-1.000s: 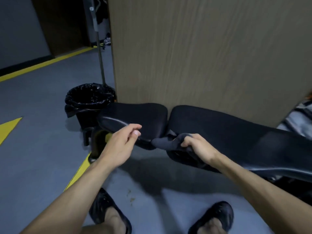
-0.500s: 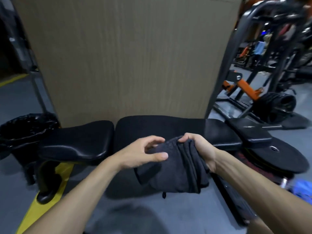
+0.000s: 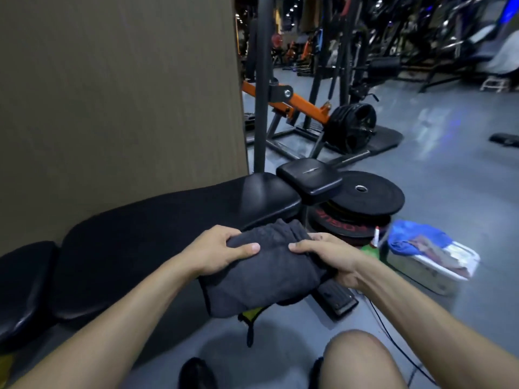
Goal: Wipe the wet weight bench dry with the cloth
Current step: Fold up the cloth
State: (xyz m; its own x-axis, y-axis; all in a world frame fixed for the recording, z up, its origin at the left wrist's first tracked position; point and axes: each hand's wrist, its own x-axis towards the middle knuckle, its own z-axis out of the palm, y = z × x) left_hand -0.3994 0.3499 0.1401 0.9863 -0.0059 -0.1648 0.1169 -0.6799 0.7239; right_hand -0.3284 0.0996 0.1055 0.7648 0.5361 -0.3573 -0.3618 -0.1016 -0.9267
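A dark grey cloth [image 3: 264, 273] is bunched and folded between both hands, held in front of the near edge of the black weight bench [image 3: 157, 228]. My left hand [image 3: 216, 249] grips its left side with the thumb on top. My right hand [image 3: 330, 258] grips its right side. The bench's long back pad runs from lower left to centre, with the seat pad [image 3: 19, 284] at the far left and a small square pad [image 3: 309, 178] at its right end. Whether the pads are wet cannot be seen.
A tan panel wall [image 3: 118, 94] stands right behind the bench. Stacked black weight plates [image 3: 365, 203] lie right of the bench end, beside a box with a blue cloth [image 3: 429, 254] and a green bottle [image 3: 372, 245]. An orange-armed machine [image 3: 309, 108] stands beyond. My knee [image 3: 362, 360] is at the bottom.
The view has swung right along the bench, from the bin end to the plate end. My left hand, open before, has closed on the cloth, which both hands now hold bunched.
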